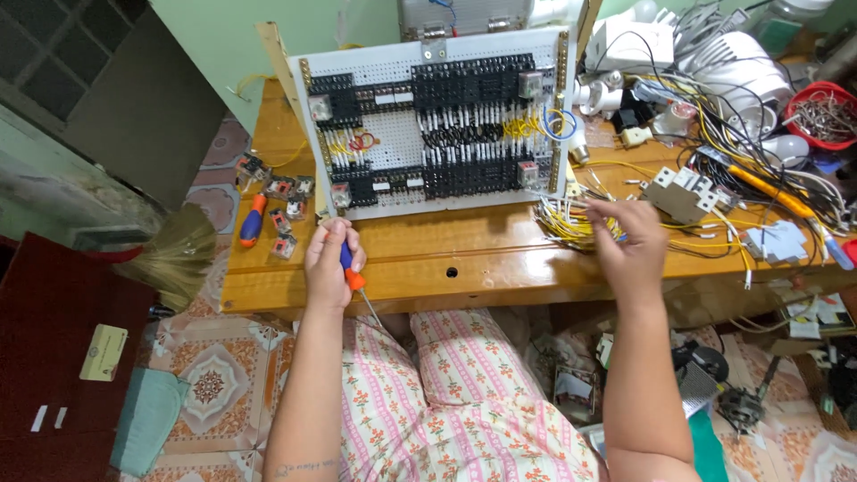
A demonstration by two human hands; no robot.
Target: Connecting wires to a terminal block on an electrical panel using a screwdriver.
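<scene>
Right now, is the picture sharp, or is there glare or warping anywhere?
Head view: even, soft light; glossy glare streaks on the wooden table; the edges bow outward like a wide lens; the right hand over the yellow wires looks slightly smeared, the left hand and screwdriver crisp.

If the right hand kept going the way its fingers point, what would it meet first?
The right hand points up and left over the wooden table. Its fingertips are already at the bundle of yellow wires; beyond that likely comes the white wiring board's lower right corner, though depth is unclear.

Her left hand (pixel 330 261) has its grip closed round a blue-and-orange screwdriver (pixel 353 277); the right hand (pixel 630 234) rests among yellow wires (pixel 571 223) on the table (pixel 464 254).
</scene>
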